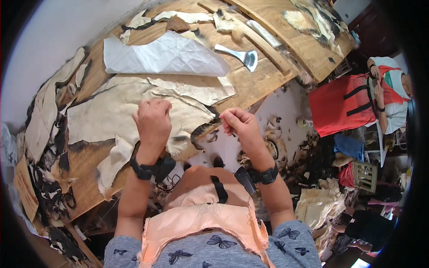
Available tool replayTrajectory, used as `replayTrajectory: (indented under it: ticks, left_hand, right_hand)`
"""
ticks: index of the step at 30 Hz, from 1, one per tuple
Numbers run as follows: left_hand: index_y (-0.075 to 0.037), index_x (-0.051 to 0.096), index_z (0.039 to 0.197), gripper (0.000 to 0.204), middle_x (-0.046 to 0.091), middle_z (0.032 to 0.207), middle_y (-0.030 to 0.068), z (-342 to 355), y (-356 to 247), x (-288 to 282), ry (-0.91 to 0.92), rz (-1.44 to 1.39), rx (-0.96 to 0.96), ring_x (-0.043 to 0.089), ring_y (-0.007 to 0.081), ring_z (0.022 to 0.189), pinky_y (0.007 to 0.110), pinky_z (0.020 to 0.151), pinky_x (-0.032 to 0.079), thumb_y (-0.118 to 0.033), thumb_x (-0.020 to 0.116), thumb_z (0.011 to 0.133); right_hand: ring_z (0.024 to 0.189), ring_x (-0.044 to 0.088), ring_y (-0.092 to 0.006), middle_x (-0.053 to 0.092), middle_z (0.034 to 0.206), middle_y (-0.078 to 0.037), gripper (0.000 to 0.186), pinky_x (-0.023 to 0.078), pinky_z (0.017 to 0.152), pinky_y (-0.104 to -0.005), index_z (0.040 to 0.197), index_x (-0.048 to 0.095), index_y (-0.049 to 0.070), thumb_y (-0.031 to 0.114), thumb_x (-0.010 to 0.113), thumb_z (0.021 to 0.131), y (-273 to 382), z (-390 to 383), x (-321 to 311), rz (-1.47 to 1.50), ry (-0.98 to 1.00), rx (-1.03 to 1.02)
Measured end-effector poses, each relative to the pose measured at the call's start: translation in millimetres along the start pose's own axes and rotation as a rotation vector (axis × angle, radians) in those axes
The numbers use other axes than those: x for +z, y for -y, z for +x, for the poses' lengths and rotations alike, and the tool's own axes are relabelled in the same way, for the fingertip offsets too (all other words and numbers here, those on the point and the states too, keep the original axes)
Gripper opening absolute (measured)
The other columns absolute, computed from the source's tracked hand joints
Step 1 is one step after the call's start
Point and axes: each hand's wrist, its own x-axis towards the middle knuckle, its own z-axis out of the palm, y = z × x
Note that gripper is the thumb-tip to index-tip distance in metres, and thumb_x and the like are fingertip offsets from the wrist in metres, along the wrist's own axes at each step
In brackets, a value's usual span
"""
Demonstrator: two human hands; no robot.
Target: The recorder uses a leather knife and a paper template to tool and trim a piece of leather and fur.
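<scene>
Pale leather hide pieces (105, 111), some stitched or overlapping, lie on the wooden table in front of me. Over the middle of them is my left hand (153, 123), its fingers curled in; whatever they hold is hidden. Just off the hide's right edge, my right hand (239, 125) is closed in a pinch. A thin, pale thread-like strand (206, 123) runs between that edge and the pinching fingers. Dark fur shows along the hide's edge near the right hand. Black bands with small boxes sit on both my wrists.
A white sheet (165, 56) covers the hides' far side. Beyond lie a metal scraper-like tool (241, 56) and long wooden strips (263, 40). Fur scraps (53, 178) pile at left; more litter the floor. At right, a person in a red apron (342, 105) stands near a crate (365, 176).
</scene>
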Motion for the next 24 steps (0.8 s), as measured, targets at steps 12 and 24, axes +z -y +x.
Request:
replayTrajectory:
  ticks: [12, 24]
  left_hand:
    - [-0.006, 0.070, 0.093, 0.019, 0.062, 0.074, 0.0052, -5, -45, -8, -0.004, -0.652, 0.179, 0.055, 0.0163, 0.069, 0.026, 0.062, 0.043, -0.004, 0.070, 0.074]
    - [-0.003, 0.064, 0.081, 0.008, 0.058, 0.073, 0.0103, -20, -60, 14, 0.013, -0.762, 0.105, 0.055, 0.0268, 0.069, 0.034, 0.063, 0.045, -0.006, 0.066, 0.074]
  right_hand:
    - [0.058, 0.059, -0.0130, 0.065, 0.068, -0.005, 0.017, 0.044, 0.054, -0.0263, 0.089, 0.068, 0.002, 0.016, 0.064, 0.081, 0, -12, 8, -0.569, -0.117, -0.263]
    - [0.061, 0.060, -0.0264, 0.063, 0.073, -0.013, 0.012, 0.046, 0.055, -0.0322, 0.087, 0.067, 0.004, 0.009, 0.064, 0.076, 7, -21, 25, -0.846, -0.107, -0.466]
